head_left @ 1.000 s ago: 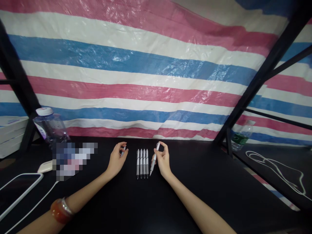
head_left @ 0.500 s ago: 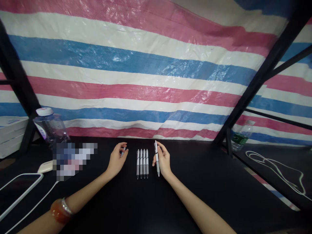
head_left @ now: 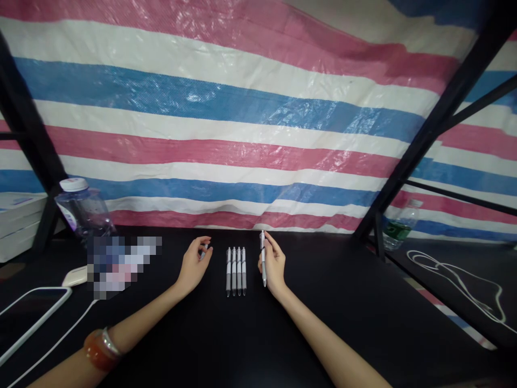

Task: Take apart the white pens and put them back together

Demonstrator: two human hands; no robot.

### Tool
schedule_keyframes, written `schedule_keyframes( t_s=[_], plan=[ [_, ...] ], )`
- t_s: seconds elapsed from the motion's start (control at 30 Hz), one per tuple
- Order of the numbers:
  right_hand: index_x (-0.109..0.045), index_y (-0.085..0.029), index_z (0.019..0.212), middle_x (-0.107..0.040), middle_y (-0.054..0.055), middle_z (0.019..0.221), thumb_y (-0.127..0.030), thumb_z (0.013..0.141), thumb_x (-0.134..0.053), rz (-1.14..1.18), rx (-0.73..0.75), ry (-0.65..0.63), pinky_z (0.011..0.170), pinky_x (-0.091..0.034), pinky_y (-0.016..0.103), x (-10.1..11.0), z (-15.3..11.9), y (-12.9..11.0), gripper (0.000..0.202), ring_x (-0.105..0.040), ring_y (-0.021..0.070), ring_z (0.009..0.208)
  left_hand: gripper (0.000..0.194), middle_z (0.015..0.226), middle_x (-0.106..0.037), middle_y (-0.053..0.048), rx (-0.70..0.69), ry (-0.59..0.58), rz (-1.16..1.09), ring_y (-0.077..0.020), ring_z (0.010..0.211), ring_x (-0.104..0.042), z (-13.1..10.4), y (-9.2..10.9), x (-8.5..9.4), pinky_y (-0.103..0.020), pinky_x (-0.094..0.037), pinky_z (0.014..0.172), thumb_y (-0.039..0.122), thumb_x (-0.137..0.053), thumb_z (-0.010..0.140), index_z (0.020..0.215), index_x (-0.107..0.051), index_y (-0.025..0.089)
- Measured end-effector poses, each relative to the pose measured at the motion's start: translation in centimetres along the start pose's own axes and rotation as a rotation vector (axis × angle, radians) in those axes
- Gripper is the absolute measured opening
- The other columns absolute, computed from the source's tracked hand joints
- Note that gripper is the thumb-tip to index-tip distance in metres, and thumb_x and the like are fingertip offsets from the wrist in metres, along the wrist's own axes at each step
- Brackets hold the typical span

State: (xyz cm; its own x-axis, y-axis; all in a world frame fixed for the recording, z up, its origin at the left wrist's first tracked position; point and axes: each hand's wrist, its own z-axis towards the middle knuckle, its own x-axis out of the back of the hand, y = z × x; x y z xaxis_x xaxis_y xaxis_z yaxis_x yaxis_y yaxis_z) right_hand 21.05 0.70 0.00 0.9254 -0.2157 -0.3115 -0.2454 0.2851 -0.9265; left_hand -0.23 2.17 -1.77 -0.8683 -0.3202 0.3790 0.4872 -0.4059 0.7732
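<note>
Four pens (head_left: 233,272) side by side, lower centre. My right hand (head_left: 276,265) pinches a fifth pen (head_left: 264,261) just right of them, nearly parallel, tip toward frame bottom. Left of the row, my left hand (head_left: 192,267) curls round a mostly hidden pale object (head_left: 204,250).

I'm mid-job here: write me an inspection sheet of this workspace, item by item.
surface: black tabletop
job's things: four pens side by side; held pen beyond them
clutter: capped bottle, pale case, white-edged device, all left; one patch is pixelated, unreadable
hands: right hand grips the held pen; left hand curls by a mostly hidden pale item, grip unclear
cables: white, one left, one looped right
surroundings: striped sheet behind, black frame bars
</note>
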Motion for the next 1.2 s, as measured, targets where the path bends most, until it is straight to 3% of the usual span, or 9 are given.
schedule_keyframes(
  t_s=[0.17,0.4,0.73,1.03,1.2],
  plan=[
    [-0.04,-0.017,0.132,-0.034,-0.014,0.038,-0.038,0.072,-0.064,-0.01,0.014,-0.033,0.027,-0.027,0.014,0.2,0.3,0.4,0.067,-0.029,0.0045,0.026,0.025,0.094,-0.057,-0.005,-0.006,-0.008,-0.004,-0.0134,0.071,-0.054,-0.1,0.2,0.1,-0.025,-0.043,0.059,0.03,-0.049,0.081,0.103,-0.053,0.019],
    [-0.024,-0.022,0.139,-0.036,-0.015,0.038,-0.027,0.075,-0.054,0.031,0.009,-0.048,0.029,-0.03,0.014,0.7,0.7,1.3,0.071,-0.031,0.0056,0.027,0.024,0.091,-0.057,-0.004,-0.005,-0.01,0.006,-0.0141,0.072,-0.055,-0.1,0.3,0.1,-0.025,-0.042,0.059,0.031,-0.048,0.081,0.102,-0.054,0.02],
    [-0.04,-0.023,0.116,-0.032,-0.016,0.038,-0.038,0.076,-0.057,0.054,-0.01,-0.101,0.028,-0.024,0.012,0.4,1.0,1.6,0.045,-0.025,0.0038,0.026,0.022,0.09,-0.058,-0.004,-0.027,-0.001,0.021,-0.013,0.07,-0.055,-0.1,0.3,0.1,-0.024,-0.042,0.057,0.029,-0.049,0.081,0.1,-0.055,0.019],
    [-0.038,-0.021,0.123,-0.037,-0.014,0.038,-0.043,0.08,-0.055,-0.072,0.039,-0.136,0.032,-0.026,0.013,0.4,0.8,1.5,0.052,-0.031,0.0055,0.029,0.022,0.089,-0.059,-0.003,-0.027,-0.001,0.036,-0.0136,0.07,-0.056,-0.1,0.6,0.2,-0.025,-0.043,0.058,0.029,-0.049,0.081,0.1,-0.055,0.02],
    [-0.041,-0.019,0.116,-0.033,-0.015,0.036,-0.046,0.078,-0.056,-0.085,0.05,-0.142,0.031,-0.024,0.013,0.3,0.8,1.6,0.049,-0.029,0.0054,0.028,0.023,0.092,-0.06,-0.004,-0.039,-0.006,0.026,-0.0139,0.072,-0.056,-0.2,0.6,0.1,-0.025,-0.043,0.06,0.031,-0.049,0.081,0.101,-0.054,0.02]
  ],
)
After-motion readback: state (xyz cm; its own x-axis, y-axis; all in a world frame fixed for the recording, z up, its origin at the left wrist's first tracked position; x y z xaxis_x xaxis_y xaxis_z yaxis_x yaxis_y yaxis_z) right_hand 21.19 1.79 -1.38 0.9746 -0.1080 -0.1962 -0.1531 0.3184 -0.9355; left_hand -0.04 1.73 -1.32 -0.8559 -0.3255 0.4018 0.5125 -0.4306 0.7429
